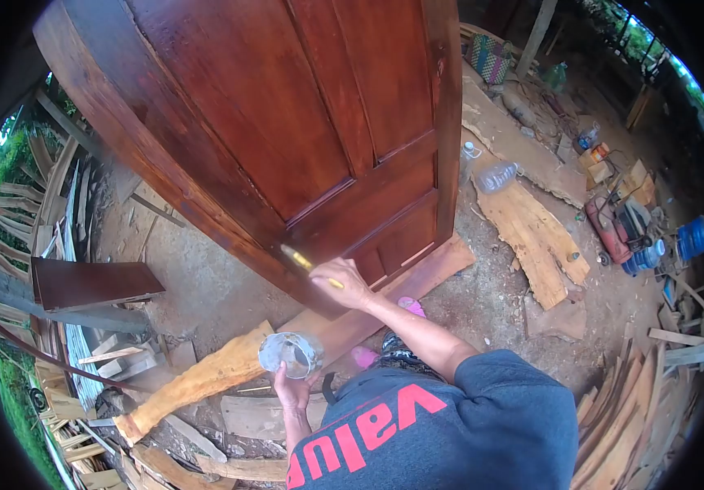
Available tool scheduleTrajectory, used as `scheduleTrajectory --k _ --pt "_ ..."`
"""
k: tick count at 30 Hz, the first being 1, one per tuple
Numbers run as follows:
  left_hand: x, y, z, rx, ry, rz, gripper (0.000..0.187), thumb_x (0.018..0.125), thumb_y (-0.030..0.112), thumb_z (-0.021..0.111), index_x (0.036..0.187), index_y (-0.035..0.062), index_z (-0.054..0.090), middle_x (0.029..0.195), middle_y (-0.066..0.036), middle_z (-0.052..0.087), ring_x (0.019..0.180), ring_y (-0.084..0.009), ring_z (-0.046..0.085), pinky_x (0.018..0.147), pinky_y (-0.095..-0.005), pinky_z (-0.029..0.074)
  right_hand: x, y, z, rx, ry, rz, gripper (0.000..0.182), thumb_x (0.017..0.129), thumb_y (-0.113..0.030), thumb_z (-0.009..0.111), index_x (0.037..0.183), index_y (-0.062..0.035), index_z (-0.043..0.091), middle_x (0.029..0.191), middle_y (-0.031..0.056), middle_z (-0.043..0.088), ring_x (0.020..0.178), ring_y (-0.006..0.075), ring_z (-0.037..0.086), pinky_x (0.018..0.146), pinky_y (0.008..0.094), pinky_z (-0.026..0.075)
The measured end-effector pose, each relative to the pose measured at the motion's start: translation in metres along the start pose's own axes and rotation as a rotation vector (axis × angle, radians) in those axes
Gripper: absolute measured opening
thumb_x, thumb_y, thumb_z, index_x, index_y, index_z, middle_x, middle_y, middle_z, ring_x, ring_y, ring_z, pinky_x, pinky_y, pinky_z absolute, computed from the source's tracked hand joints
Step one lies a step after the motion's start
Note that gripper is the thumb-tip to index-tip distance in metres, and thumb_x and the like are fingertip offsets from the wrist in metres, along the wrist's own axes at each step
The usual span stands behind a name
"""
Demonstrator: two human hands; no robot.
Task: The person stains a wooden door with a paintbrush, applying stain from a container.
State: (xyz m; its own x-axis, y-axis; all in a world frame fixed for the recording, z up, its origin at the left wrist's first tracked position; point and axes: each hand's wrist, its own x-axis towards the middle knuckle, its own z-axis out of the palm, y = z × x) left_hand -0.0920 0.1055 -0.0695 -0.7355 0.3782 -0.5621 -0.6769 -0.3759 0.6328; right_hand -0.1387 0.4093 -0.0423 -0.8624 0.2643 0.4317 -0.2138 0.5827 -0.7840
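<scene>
A tall reddish-brown panelled wooden door (246, 106) stands before me, its surface glossy in places. My right hand (342, 282) is closed round a paintbrush with a yellow handle (300, 260), and the bristles are right at the door's lower left frame. Lower down, my left hand (293, 390) grips a clear plastic tub (291, 353) from beneath, with its round mouth facing up. The inside of the tub looks greyish and smeared. Under the door's foot lies a long wooden plank (443, 260).
A rough-edged slab (197, 380) lies at left, near a dark brown board (95, 282). On the right are a clear plastic jug (497, 177), another slab (523, 233), a red compressor-like machine (605, 229) and blue water bottles (695, 237). Stacked offcuts line both sides.
</scene>
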Motion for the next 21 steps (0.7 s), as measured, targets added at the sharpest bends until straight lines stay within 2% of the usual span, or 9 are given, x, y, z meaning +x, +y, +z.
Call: scheduleTrajectory --k 2,3,7,9,13,15,17,20,21 --pt "0.002 0.001 0.005 0.014 -0.001 -0.016 0.075 0.081 0.047 0.07 0.145 0.0186 0.041 0.142 -0.008 0.05 0.131 -0.0331 0.047 0.097 -0.0623 0.043 -0.009 -0.011 0.02 0.01 -0.247 -0.091 0.015 0.093 -0.027 0.066 0.1 -0.0152 0.072 0.1 -0.0002 0.071 0.102 0.0201 0.06 0.09 0.0399 0.038" --pt "0.001 0.002 0.007 0.017 0.007 -0.022 0.075 0.081 0.045 0.071 0.145 0.0184 0.042 0.141 -0.008 0.05 0.131 -0.0326 0.047 0.098 -0.0623 0.043 -0.009 -0.013 0.02 0.02 -0.279 -0.094 0.016 0.093 -0.028 0.065 0.1 -0.0152 0.072 0.102 -0.0004 0.071 0.103 0.0206 0.06 0.09 0.0403 0.038" --pt "0.004 0.0 0.014 0.002 0.003 0.005 0.074 0.08 0.041 0.072 0.144 0.0181 0.042 0.141 -0.008 0.05 0.131 -0.0323 0.048 0.098 -0.063 0.043 0.005 0.036 -0.046 -0.06 -0.182 -0.078 0.018 0.093 -0.027 0.066 0.106 -0.0149 0.072 0.109 0.0016 0.07 0.106 0.0231 0.059 0.093 0.0406 0.039" --pt "0.007 -0.005 0.017 -0.012 -0.02 0.008 0.072 0.08 0.036 0.073 0.143 0.018 0.043 0.141 -0.008 0.051 0.13 -0.0324 0.048 0.099 -0.0641 0.042 0.018 0.068 -0.107 -0.176 -0.005 0.047 0.017 0.092 -0.022 0.067 0.106 -0.0134 0.071 0.109 0.0046 0.07 0.106 0.0244 0.061 0.09 0.0397 0.043" --pt "0.006 -0.017 0.022 -0.047 -0.018 0.015 0.071 0.081 0.038 0.071 0.143 0.0186 0.044 0.14 -0.009 0.051 0.13 -0.033 0.049 0.099 -0.0639 0.042 0.044 0.124 -0.223 -0.43 0.559 0.144 0.016 0.093 -0.017 0.065 0.106 -0.0087 0.071 0.106 0.011 0.07 0.099 0.0303 0.064 0.087 0.0414 0.048" --pt "0.011 -0.026 0.023 -0.062 0.0 -0.023 0.071 0.082 0.045 0.067 0.144 0.0198 0.043 0.141 -0.009 0.051 0.13 -0.0335 0.049 0.099 -0.064 0.042 0.053 0.144 -0.251 -0.584 0.821 0.215 0.017 0.096 -0.019 0.061 0.107 -0.0093 0.07 0.103 0.0122 0.07 0.098 0.0323 0.064 0.086 0.0432 0.048" --pt "0.016 -0.028 0.036 -0.061 -0.021 -0.024 0.071 0.084 0.047 0.066 0.145 0.0203 0.042 0.142 -0.009 0.05 0.13 -0.0339 0.048 0.097 -0.0641 0.042 0.057 0.15 -0.255 -0.606 0.871 0.369 0.017 0.096 -0.021 0.061 0.106 -0.0091 0.069 0.101 0.0134 0.07 0.097 0.0335 0.064 0.085 0.0439 0.048" --pt "0.029 -0.037 0.053 -0.048 -0.012 -0.055 0.071 0.085 0.051 0.064 0.146 0.021 0.041 0.144 -0.009 0.049 0.13 -0.0347 0.048 0.095 -0.0646 0.043 0.052 0.117 -0.22 -0.236 0.519 0.276 0.019 0.095 -0.021 0.062 0.103 -0.0055 0.068 0.095 0.0158 0.069 0.088 0.0332 0.066 0.077 0.0422 0.05" --pt "0.04 -0.039 0.059 -0.033 0.001 -0.066 0.071 0.086 0.052 0.064 0.146 0.0212 0.041 0.145 -0.009 0.048 0.13 -0.035 0.047 0.094 -0.0651 0.043 0.049 0.091 -0.205 -0.051 0.347 0.323 0.02 0.096 -0.022 0.063 0.103 -0.0042 0.068 0.088 0.0131 0.07 0.082 0.0235 0.068 0.072 0.036 0.051"
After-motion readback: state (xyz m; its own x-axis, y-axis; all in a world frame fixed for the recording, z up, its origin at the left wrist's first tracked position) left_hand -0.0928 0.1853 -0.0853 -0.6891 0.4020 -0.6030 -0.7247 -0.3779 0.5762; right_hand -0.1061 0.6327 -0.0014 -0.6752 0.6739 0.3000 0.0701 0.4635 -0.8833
